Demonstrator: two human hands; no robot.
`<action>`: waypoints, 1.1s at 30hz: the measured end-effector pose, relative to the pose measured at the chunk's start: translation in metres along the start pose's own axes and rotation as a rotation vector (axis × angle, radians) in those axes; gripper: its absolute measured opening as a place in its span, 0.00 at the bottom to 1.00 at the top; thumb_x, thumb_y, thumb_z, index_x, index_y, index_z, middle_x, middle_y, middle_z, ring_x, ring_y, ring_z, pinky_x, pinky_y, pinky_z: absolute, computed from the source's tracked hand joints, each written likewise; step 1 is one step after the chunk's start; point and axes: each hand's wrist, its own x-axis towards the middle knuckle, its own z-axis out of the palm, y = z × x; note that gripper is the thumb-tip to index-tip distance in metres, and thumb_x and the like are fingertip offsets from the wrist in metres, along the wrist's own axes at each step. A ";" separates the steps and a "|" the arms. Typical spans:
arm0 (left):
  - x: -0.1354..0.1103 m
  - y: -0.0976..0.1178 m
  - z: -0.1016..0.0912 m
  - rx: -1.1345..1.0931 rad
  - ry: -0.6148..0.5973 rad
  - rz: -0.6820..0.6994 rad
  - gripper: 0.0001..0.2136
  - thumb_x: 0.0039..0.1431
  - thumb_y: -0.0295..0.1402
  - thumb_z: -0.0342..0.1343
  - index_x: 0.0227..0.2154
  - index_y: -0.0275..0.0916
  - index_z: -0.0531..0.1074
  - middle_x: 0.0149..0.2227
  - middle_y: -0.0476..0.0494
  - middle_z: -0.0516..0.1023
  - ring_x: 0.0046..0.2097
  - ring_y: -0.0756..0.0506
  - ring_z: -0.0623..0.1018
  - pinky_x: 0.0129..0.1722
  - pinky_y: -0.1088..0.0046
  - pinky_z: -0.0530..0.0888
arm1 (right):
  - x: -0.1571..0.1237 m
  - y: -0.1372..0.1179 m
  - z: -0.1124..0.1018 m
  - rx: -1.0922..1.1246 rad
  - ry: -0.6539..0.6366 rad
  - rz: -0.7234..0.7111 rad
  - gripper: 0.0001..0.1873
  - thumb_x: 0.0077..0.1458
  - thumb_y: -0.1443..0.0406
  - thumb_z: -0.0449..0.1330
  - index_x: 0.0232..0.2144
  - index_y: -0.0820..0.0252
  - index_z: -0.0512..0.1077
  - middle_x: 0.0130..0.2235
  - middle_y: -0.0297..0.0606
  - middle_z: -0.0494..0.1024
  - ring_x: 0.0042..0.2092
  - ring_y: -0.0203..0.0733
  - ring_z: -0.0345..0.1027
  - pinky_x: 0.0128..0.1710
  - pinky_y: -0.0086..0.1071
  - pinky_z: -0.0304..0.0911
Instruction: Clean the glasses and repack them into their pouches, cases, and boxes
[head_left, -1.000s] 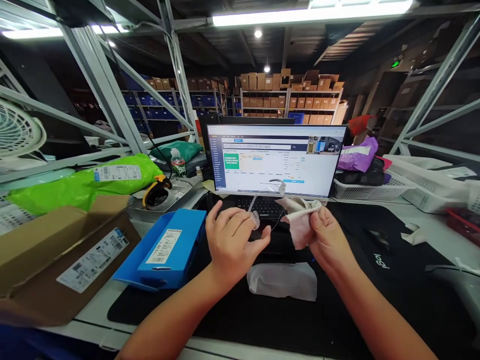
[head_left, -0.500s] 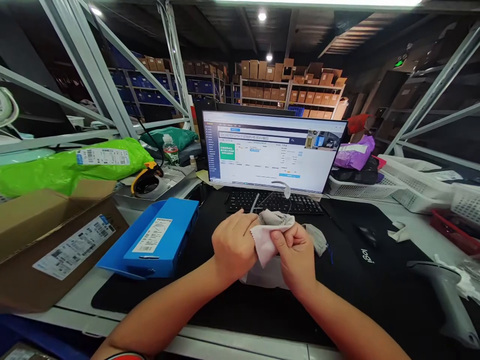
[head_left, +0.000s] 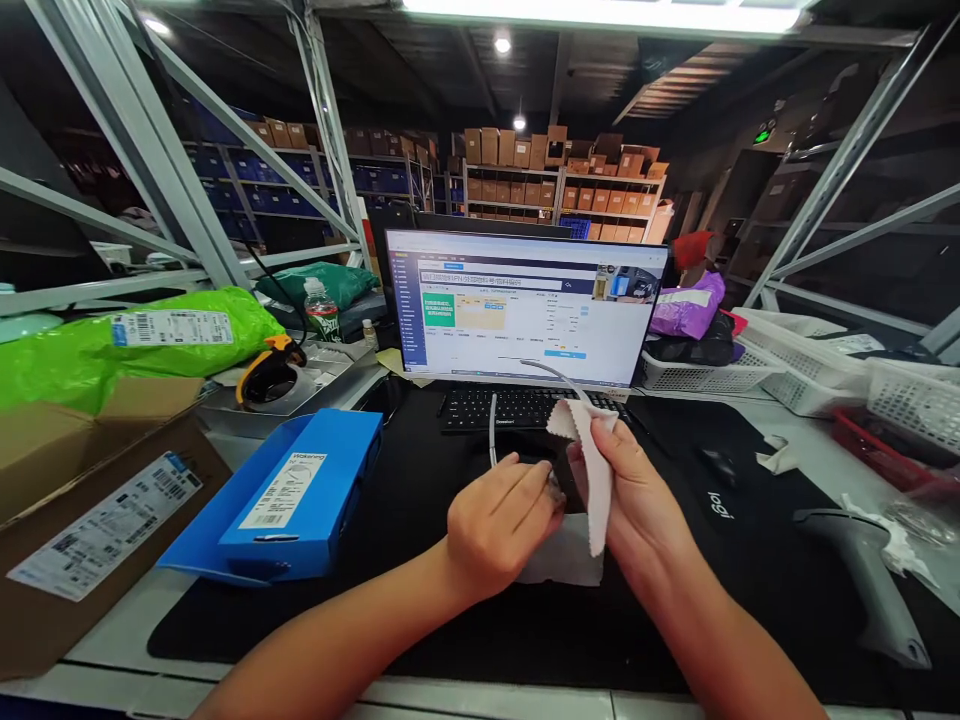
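Note:
Over the desk mat, my left hand (head_left: 499, 520) is closed on what looks like a pair of glasses; one thin pale arm (head_left: 493, 430) rises behind its knuckles. A small shiny grey part (head_left: 555, 490) shows at my left fingertips. My right hand (head_left: 637, 480) pinches a pinkish-white cloth (head_left: 596, 470) with zigzag edges, which hangs down in front of its fingers. Another curved pale strip (head_left: 555, 372) sticks up behind the cloth. Most of the glasses are hidden by my hands and the cloth. Below lies a pale flat sheet (head_left: 562, 560).
An open blue box (head_left: 300, 500) and a cardboard carton (head_left: 112, 530) stand on the left. A monitor (head_left: 517, 310) and keyboard (head_left: 487, 410) are ahead. To the right lie a mouse (head_left: 718, 464), a grey handheld scanner (head_left: 862, 570) and white baskets (head_left: 795, 390).
My hands have drawn apart, the right one moving right with the cloth. The cloth, earlier bunched between both hands, now hangs from the right. The view has shifted slightly.

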 end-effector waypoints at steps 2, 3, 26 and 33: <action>0.000 -0.003 -0.002 0.016 -0.022 -0.010 0.04 0.60 0.26 0.58 0.37 0.33 0.75 0.38 0.37 0.84 0.42 0.43 0.83 0.49 0.62 0.81 | -0.002 0.010 0.000 -0.020 0.013 -0.087 0.33 0.38 0.53 0.75 0.21 0.55 0.52 0.27 0.30 0.67 0.28 0.35 0.57 0.28 0.30 0.60; -0.001 -0.004 -0.004 0.023 -0.031 -0.031 0.05 0.61 0.24 0.56 0.37 0.33 0.75 0.38 0.36 0.84 0.42 0.42 0.83 0.48 0.62 0.81 | -0.005 0.019 0.000 -0.063 0.023 -0.150 0.34 0.39 0.50 0.74 0.20 0.55 0.50 0.24 0.29 0.62 0.26 0.34 0.53 0.25 0.29 0.56; 0.000 -0.007 -0.005 -0.072 -0.081 -0.230 0.11 0.60 0.21 0.51 0.23 0.39 0.66 0.26 0.42 0.78 0.31 0.45 0.81 0.36 0.68 0.80 | -0.017 0.061 -0.009 -0.494 0.075 -0.580 0.32 0.56 0.53 0.65 0.16 0.56 0.48 0.19 0.26 0.51 0.23 0.34 0.43 0.24 0.32 0.49; -0.004 -0.008 -0.002 -0.106 -0.079 -0.285 0.08 0.61 0.24 0.54 0.26 0.39 0.68 0.27 0.43 0.78 0.30 0.45 0.79 0.45 0.63 0.80 | -0.017 0.061 -0.005 -0.566 -0.006 -0.695 0.31 0.56 0.60 0.65 0.14 0.57 0.48 0.17 0.26 0.53 0.22 0.32 0.47 0.28 0.32 0.55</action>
